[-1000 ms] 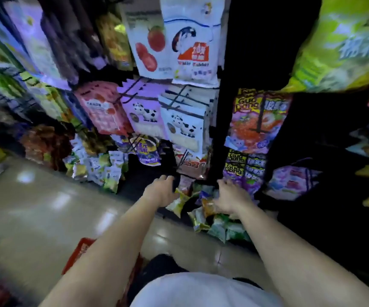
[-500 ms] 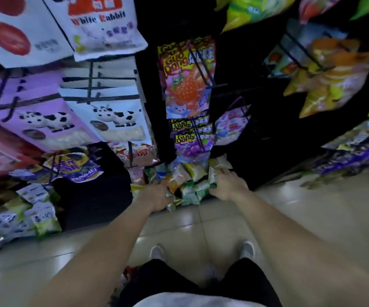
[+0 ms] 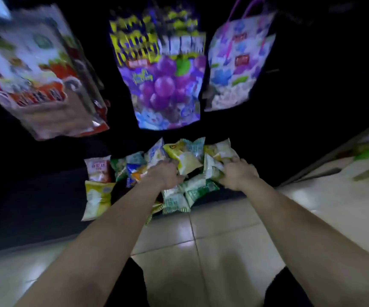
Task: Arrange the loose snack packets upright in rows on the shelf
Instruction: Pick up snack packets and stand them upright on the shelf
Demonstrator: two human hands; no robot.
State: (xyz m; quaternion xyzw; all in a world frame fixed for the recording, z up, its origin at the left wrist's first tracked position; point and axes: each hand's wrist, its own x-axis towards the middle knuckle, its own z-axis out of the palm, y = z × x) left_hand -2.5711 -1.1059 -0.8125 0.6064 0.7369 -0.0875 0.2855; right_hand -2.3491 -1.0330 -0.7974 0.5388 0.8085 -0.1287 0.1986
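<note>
Both bare forearms are stretched forward and down to a heap of small crinkled foil snack packets (image 3: 180,189) piled on the low dark bottom shelf (image 3: 46,196) of a shop rack, just above the pale glossy tiled floor (image 3: 212,251). The left hand (image 3: 164,176) is pressed into the middle of the heap, its fingers curled down among the packets beside a yellow-green pillow packet (image 3: 184,159) that is tilted up at the top of the pile; whether that packet is actually gripped cannot be told, since the fingertips are hidden. The right hand (image 3: 236,173) is closed on a pale green-and-white packet (image 3: 211,169) at the right end of the heap, the fingers wrapped over its edge. Most packets are seen lying at mixed angles and overlapping — green-and-white ones (image 3: 192,191) sprawl toward the shelf's front edge. Apart at the left, a white-and-red packet (image 3: 98,168) stands roughly upright, and a yellow-and-white packet (image 3: 98,198) just in front of it leans over the shelf edge. Above the heap, larger bags are hung on the dark rack: a purple grape-printed bag (image 3: 163,85) in the middle, a white bag with blue and purple flowers and pink handles (image 3: 234,63) to its right, and a blurred red-and-white bag (image 3: 39,74) to the left. The upper part of the view is smeared by motion, so print on the bags cannot be read.
</note>
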